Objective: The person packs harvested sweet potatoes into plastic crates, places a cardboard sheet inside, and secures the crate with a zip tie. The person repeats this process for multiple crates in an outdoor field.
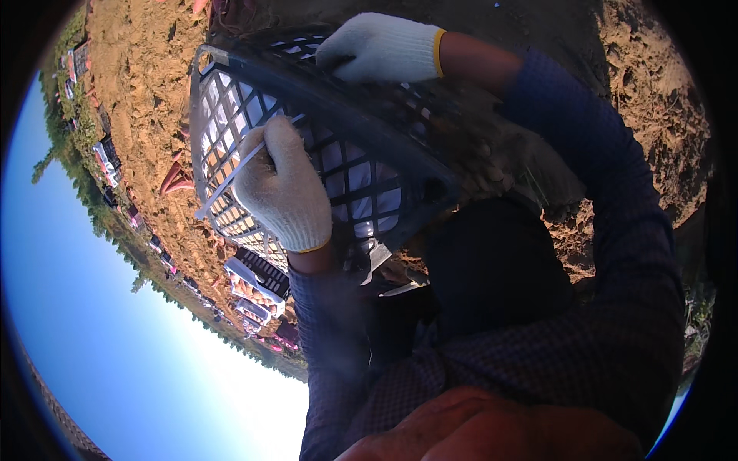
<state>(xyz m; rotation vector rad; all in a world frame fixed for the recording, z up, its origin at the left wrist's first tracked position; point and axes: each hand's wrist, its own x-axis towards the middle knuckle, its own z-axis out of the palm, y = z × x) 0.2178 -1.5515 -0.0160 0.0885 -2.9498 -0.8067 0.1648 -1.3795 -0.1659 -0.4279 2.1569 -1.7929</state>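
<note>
A black plastic lattice crate (346, 115) stands tilted in front of me, with white liner material (357, 178) showing through its mesh. My left hand (282, 184), in a white knitted glove with a yellow cuff edge, is closed around a thin white strip (228, 178) at the crate's near lattice side. The strip runs slantwise across the mesh. My right hand (380, 49), gloved the same way, lies over the crate's other lattice side with curled fingers. Its fingertips are hidden, so I cannot tell whether it grips anything.
Reddish sweet potatoes (173, 178) lie on the loose brown soil (144, 75) to the left. Beyond are a black crate (262, 271) and a white-lined crate of sweet potatoes (253, 291). More crates are spread along the field towards the trees (86, 178). My dark-clothed leg (496, 253) is close to the crate.
</note>
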